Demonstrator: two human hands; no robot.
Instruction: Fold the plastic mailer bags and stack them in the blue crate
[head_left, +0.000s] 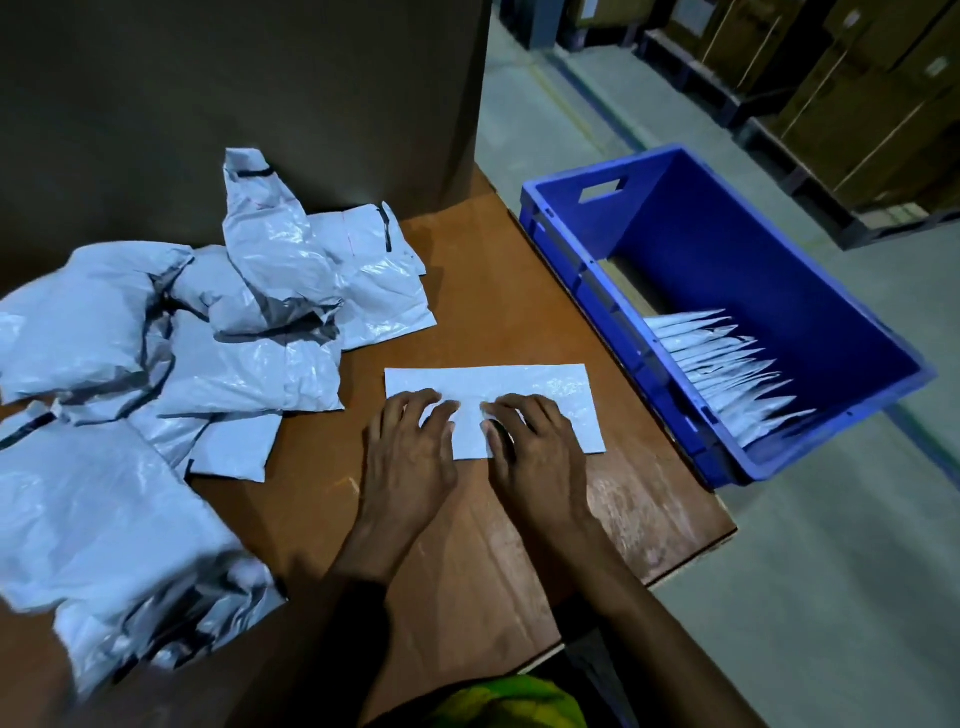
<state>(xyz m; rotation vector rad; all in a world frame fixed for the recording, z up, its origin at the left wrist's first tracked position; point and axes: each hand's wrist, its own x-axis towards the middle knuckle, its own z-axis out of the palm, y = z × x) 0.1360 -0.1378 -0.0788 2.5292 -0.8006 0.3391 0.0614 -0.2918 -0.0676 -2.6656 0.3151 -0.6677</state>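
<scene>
The folded mailer (519, 385) lies flat on the desk (467, 545) just left of the crate (753, 244), and the left hand (410, 449) and right hand (537, 454), side by side with spread fingers pressing on it, should probably sweep outward to sharpen the crease.

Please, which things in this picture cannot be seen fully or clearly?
Head view: folded bags in blue crate, lower parts hidden by its near wall.
Head view: pile of unfolded bags, cut by left edge, blurred below.
Head view: flat bag, partly covered by left hand and right hand.
</scene>
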